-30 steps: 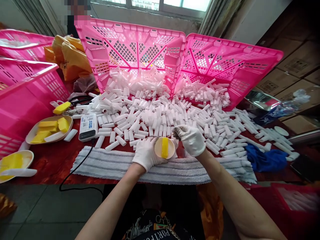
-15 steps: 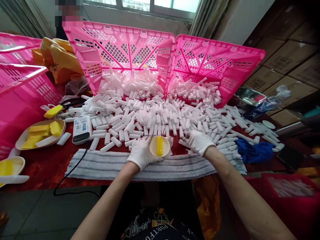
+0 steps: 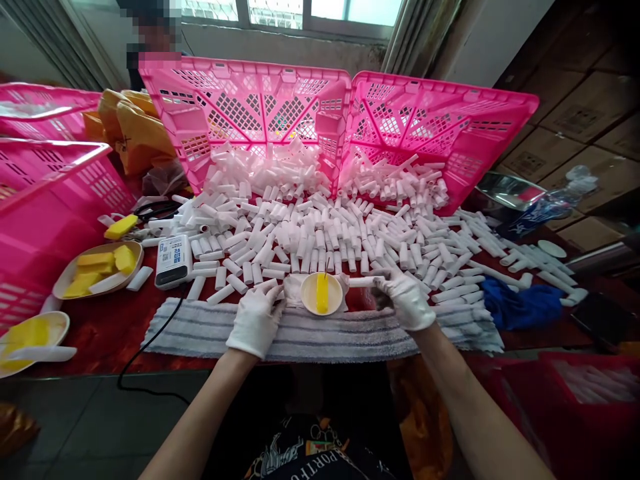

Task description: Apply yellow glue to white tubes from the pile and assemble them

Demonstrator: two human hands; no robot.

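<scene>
Grips the end of a white tube [image 3: 361,282] in a tight pinch of the right gloved hand [image 3: 406,300], just right of a small dish [image 3: 307,295] bearing a yellow block [image 3: 323,295]. Holds the left gloved hand [image 3: 256,317] half-curled left of the dish, with no visible hold. Looks to be mid-job: one tube in hand, a broad heap of loose tubes [image 3: 320,239] behind; shows no clear line between finished and unfinished.

The dark top [image 3: 320,457] reads "PORTF", while print on the white device [image 3: 173,257] is illegible.
</scene>
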